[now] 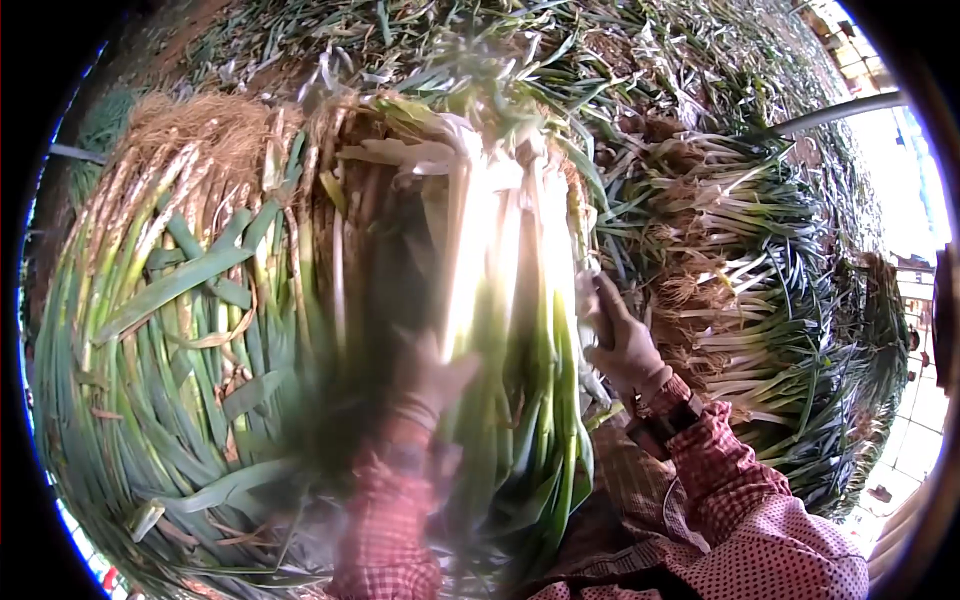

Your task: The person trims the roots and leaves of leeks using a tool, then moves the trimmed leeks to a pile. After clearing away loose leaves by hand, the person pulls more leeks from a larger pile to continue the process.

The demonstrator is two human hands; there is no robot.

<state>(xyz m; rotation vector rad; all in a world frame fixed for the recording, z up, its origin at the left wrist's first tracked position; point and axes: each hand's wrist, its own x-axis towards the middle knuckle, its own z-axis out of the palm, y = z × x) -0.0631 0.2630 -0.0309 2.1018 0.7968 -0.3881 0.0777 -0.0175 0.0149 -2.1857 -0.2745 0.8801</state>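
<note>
In the head view, a thick bundle of long green onions (510, 290) stands out in the middle, white stems toward the top and green leaves toward the bottom. My left hand (432, 375), gloved and blurred by motion, is at the left side of these stems; its grip is not clear. My right hand (625, 345), in a pale glove with a dark band at the wrist, is just right of the bundle. Its fingers are curled round a small dark thing that I cannot make out.
A wide pile of green onions (180, 290) with brown roots lies at the left. Rooted bunches (740, 300) are stacked at the right. Loose leaves (500, 50) cover the ground at the back. A curved grey pipe (845, 110) is at the upper right.
</note>
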